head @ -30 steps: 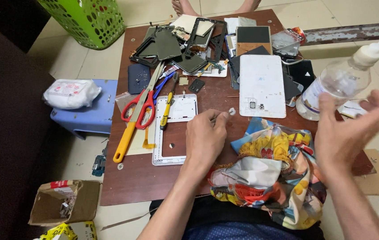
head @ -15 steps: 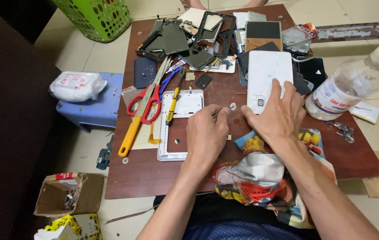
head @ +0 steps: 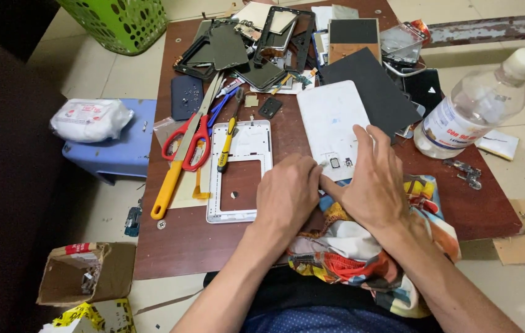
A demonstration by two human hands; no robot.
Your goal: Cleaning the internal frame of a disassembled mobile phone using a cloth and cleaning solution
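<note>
My left hand (head: 287, 194) rests knuckles-up on the brown table (head: 188, 237), fingers curled; whether it holds anything I cannot tell. It lies just right of a white tablet frame (head: 238, 169). My right hand (head: 373, 182) lies flat with fingers spread. Its fingertips touch the lower edge of a white tablet back cover (head: 333, 126), and its thumb meets my left hand. A colourful patterned cloth (head: 367, 253) lies under my right wrist and hangs over the table's near edge.
Red-handled scissors (head: 185, 142), a yellow-handled tool (head: 170, 188) and a small screwdriver (head: 227, 142) lie left of the frame. Dark device parts pile up at the back. A clear plastic bottle (head: 469, 111) stands right. Green basket (head: 118, 21), blue stool (head: 121, 148), cardboard box (head: 74, 274) sit left.
My right hand came down from the air at the right and settled on the cloth and the white cover's edge, next to my left hand, which barely moved.
</note>
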